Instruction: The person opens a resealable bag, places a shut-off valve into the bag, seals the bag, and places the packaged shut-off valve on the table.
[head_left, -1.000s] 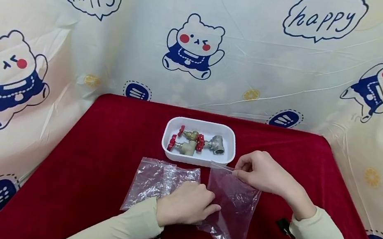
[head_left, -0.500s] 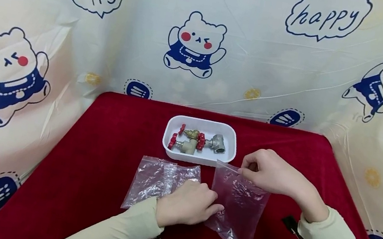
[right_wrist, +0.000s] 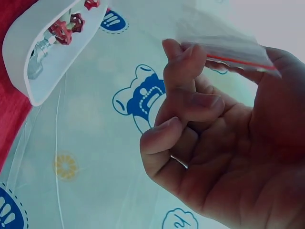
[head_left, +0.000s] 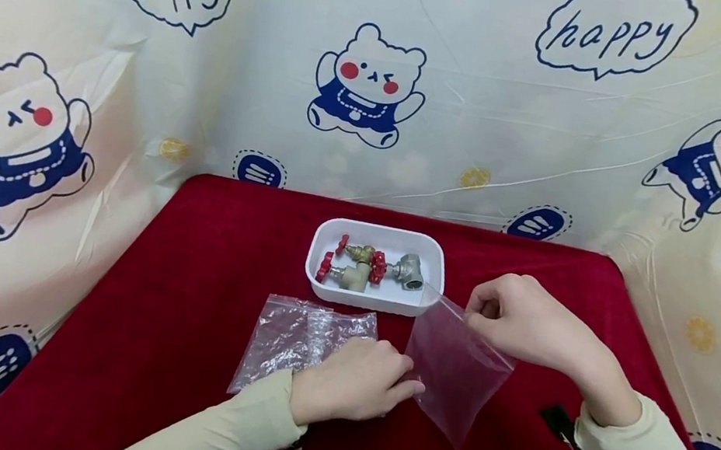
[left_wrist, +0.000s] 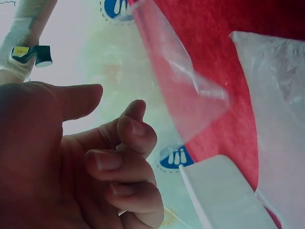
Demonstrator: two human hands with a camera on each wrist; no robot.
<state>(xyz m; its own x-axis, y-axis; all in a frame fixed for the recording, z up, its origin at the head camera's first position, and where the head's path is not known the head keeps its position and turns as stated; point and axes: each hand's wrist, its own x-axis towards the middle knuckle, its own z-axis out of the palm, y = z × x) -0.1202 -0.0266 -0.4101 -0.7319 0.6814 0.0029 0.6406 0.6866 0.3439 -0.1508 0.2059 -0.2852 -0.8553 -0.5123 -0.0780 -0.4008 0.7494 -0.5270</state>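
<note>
My right hand point(head_left: 529, 322) pinches the zip edge of a clear zip-lock bag point(head_left: 454, 370), which hangs slanted beside the tray's near right corner. In the right wrist view the bag's red zip line point(right_wrist: 238, 61) runs between thumb and fingers. My left hand point(head_left: 353, 381) is over the right part of two flat, overlapping clear bags point(head_left: 286, 339). Its fingers point(left_wrist: 131, 167) are loosely curled, thumb apart, with nothing between them in the left wrist view. The hanging bag's lower left edge comes close to the left fingertips; whether they touch is unclear.
Behind the bags stands a white tray point(head_left: 371, 304). It holds red-handled valves: a brass one point(head_left: 359, 253), a beige one point(head_left: 352, 277) and a grey metal one point(head_left: 408, 272). A red cloth point(head_left: 197, 270) covers the table, and a printed curtain point(head_left: 463, 115) encloses it.
My right hand has moved right and slightly away from me, drawing the bag along and lifting its lower end. The left hand has barely moved. The tray and flat bags stay put.
</note>
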